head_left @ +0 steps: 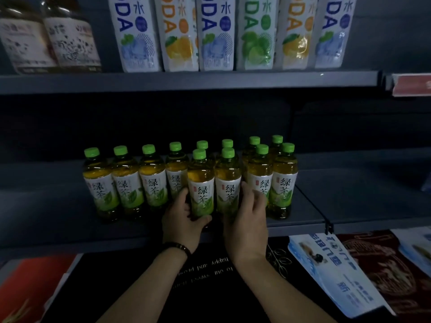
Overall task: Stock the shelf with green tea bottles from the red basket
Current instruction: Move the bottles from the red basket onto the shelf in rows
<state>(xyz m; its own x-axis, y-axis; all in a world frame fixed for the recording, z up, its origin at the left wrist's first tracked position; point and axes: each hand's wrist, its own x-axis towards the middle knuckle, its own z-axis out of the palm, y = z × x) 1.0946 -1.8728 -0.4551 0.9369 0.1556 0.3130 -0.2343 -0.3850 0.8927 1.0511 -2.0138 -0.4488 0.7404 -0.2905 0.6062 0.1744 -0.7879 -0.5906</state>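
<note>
Two upright green tea bottles are being gripped at the front of the dark shelf (303, 206): the left bottle (201, 190) is being clasped by the left hand (184, 217), the right bottle (228, 185) by the right hand (247, 220), among the other standing bottles (127, 183).

This is a shop, at a drinks aisle with dark grey metal shelving. The middle shelf (303, 206) carries identical green tea bottles (200, 190) with green caps, lined up in rows with labels facing out. The shelf above (186, 81) holds a row of soda water bottles (217, 33) in blue, orange and lime flavours beside dark bottles with pale labels (49, 40). A red price strip (411, 85) sits on the shelf edge at right. Packaged goods (335, 273) lie below.
</note>
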